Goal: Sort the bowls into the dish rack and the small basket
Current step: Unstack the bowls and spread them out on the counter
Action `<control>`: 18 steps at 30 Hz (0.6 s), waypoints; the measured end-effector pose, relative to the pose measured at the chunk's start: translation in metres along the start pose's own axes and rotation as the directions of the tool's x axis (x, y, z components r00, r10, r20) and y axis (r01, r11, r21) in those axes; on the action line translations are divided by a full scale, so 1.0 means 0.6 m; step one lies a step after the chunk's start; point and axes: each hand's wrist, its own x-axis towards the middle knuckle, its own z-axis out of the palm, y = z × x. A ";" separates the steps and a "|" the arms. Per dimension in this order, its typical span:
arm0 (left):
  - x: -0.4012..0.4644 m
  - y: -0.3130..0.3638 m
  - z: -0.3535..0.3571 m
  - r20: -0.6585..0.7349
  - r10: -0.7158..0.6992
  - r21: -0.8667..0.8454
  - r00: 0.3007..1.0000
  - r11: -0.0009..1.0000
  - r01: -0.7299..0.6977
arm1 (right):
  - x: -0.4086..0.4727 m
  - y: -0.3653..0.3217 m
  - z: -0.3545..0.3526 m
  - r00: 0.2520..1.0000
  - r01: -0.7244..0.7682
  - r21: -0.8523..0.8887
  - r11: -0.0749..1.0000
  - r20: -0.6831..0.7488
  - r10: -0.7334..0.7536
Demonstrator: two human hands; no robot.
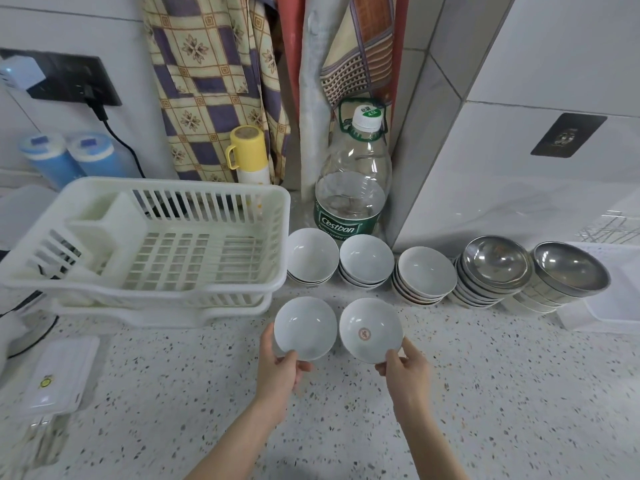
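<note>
Our left hand (284, 367) pinches the near rim of a plain white bowl (305, 327), thumb inside, and our right hand (403, 367) pinches a second white bowl (370, 330) with a reddish seal printed in its well, too small for us to read. Both bowls tilt toward us above the speckled surface (311, 427). With so little rim held, we judge either bowl could swing or slip out and chip, or the two could knock together, being just beside each other. The dish rack (149, 244) sits up and left of our left hand; stacks of white bowls (367, 261) and steel bowls (495, 268) wait beyond our right. A bottle (353, 188) past them reads "C'estbon", its cap "4.5L".
</note>
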 end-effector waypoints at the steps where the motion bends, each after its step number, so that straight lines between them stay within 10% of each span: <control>1: 0.004 0.002 -0.002 -0.005 -0.003 0.000 1.000 1.000 0.003 | 0.004 -0.001 0.003 1.000 0.003 -0.003 1.000 0.010 -0.002; 18: 0.038 0.014 0.003 -0.055 -0.023 -0.017 0.998 1.000 0.022 | 0.048 -0.006 0.028 0.998 -0.059 0.017 0.998 0.018 0.059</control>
